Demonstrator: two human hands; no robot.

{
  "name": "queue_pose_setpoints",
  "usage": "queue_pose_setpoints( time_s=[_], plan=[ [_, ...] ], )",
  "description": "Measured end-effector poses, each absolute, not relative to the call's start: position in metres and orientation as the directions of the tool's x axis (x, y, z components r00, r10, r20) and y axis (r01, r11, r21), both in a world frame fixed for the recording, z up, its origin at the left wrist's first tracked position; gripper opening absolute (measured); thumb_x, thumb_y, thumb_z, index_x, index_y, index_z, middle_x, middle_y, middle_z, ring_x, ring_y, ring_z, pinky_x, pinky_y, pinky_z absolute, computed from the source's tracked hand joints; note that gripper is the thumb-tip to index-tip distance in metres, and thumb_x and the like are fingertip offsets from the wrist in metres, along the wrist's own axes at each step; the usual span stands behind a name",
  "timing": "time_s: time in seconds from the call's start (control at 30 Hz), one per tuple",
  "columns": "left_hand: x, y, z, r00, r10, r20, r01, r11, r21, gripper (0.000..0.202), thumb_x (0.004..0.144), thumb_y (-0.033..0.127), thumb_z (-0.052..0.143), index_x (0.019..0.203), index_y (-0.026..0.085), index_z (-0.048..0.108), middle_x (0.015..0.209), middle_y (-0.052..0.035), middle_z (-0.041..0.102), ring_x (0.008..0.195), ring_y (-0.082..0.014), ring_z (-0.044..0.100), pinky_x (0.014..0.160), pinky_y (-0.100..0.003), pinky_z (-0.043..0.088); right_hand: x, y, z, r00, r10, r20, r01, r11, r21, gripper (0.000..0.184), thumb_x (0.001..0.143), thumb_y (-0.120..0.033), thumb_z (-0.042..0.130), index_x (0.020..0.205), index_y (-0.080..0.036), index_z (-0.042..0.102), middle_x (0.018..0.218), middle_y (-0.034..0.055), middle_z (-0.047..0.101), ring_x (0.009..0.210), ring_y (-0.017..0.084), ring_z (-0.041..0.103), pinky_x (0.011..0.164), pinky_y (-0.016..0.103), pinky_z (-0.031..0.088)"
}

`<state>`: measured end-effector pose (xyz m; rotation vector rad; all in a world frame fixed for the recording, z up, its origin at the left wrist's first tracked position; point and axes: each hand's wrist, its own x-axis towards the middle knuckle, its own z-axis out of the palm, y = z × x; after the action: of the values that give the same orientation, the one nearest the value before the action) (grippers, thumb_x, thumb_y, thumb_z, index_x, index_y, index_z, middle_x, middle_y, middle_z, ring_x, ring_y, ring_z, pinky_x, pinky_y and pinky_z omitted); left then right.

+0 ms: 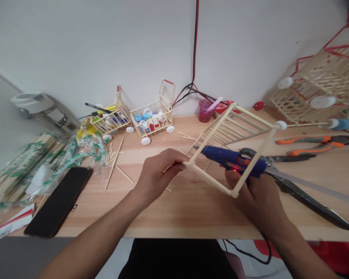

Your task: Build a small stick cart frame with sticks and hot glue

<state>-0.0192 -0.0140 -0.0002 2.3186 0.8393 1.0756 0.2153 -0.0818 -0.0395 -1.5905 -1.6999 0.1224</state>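
Spreading below everything is the wooden table [192, 223], and above it, near the middle, the stick frame [211, 134] is held up in the air, tilted, with one open side toward the person. To the right lie the black scissors [311, 201], partly behind the right hand, and beyond them the pliers [328, 145] with orange handles; it is wise to keep the wrist free of both.

The blue glue gun [225, 155] reaches behind the front sticks of the frame. The right hand [258, 197] is closed around its grip, with the thumb on the near side; the other fingers are mostly hidden, so I cannot tell how hard the trigger is pressed. A slow, even squeeze would be better than a strong one.

The left hand [159, 170] pinches the frame's left corner between thumb and forefinger, the other fingers curled. This hold should be firm but light, because thin sticks can twist at their joints, and the fingertips should stay away from hot glue.

A white round cap [280, 125] seems to sit at the far right corner. Smallest is the nozzle [196, 147], close to the pinched corner; whether it touches a stick, I cannot tell.
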Motion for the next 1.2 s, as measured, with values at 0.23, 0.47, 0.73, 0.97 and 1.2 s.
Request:
queue_pose_setpoints(
  time_s=[0.23, 0.47, 0.73, 0.97, 1.2],
  plan=[
    [-0.0198, -0.0142, -0.0003, 0.508, 0.692, 0.513, 0.341, -0.709, 0.617, 0.009, 0.091, 0.014, 0.063, 0.093, 0.02, 0.069, 0.091, -0.0005, 0.075, 0.083, -0.0117, 0.071, 0.076, -0.02, 0.054, 0.2156, -0.0821, -0.0401, 0.081, 0.877, 0.474, 0.803, 0.224, -0.552, 0.026, 0.093, -0.036, 0.048, 0.081, -0.02, 0.065, 0.074, 0.0072, 0.069, 0.067, 0.023, 0.064, 0.062, 0.034, 0.049],
    [-0.0193, -0.0148, 0.0003, 0.51, 0.687, 0.518, 0.336, -0.713, 0.616, 0.011, 0.09, 0.011, 0.063, 0.092, 0.019, 0.069, 0.09, 0.0, 0.075, 0.083, -0.0108, 0.07, 0.076, -0.019, 0.054, 0.2145, -0.0829, -0.0396, 0.136, 0.88, 0.454, 0.803, 0.171, -0.57, 0.031, 0.09, -0.039, 0.048, 0.067, -0.021, 0.059, 0.055, 0.0048, 0.06, 0.05, 0.021, 0.058, 0.047, 0.031, 0.037],
    [-0.0187, -0.0151, 0.001, 0.51, 0.684, 0.521, 0.335, -0.716, 0.612, 0.011, 0.089, 0.01, 0.063, 0.092, 0.02, 0.069, 0.09, 0.0003, 0.075, 0.083, -0.011, 0.07, 0.077, -0.02, 0.054, 0.2155, -0.0836, -0.0388, 0.14, 0.897, 0.42, 0.793, 0.153, -0.59, 0.032, 0.09, -0.039, 0.048, 0.063, -0.022, 0.054, 0.053, 0.0046, 0.058, 0.048, 0.02, 0.056, 0.047, 0.031, 0.037],
    [-0.0192, -0.0157, 0.0009, 0.506, 0.702, 0.5, 0.356, -0.699, 0.621, 0.011, 0.09, 0.014, 0.062, 0.092, 0.021, 0.069, 0.091, -0.0012, 0.075, 0.082, -0.0132, 0.071, 0.076, -0.023, 0.056, 0.2139, -0.0839, -0.0367, 0.131, 0.902, 0.412, 0.792, 0.155, -0.59, 0.031, 0.089, -0.039, 0.049, 0.062, -0.024, 0.05, 0.051, 0.0024, 0.052, 0.047, 0.02, 0.05, 0.049, 0.032, 0.039],
    [-0.019, -0.0166, 0.0021, 0.5, 0.71, 0.495, 0.358, -0.69, 0.629, 0.012, 0.089, 0.011, 0.062, 0.092, 0.02, 0.069, 0.092, -0.0004, 0.075, 0.083, -0.0124, 0.071, 0.078, -0.021, 0.054, 0.2137, -0.0833, -0.0369, 0.087, 0.878, 0.47, 0.799, 0.221, -0.56, 0.024, 0.091, -0.036, 0.049, 0.076, -0.022, 0.06, 0.068, 0.0054, 0.063, 0.063, 0.023, 0.061, 0.063, 0.035, 0.049]
  ],
)
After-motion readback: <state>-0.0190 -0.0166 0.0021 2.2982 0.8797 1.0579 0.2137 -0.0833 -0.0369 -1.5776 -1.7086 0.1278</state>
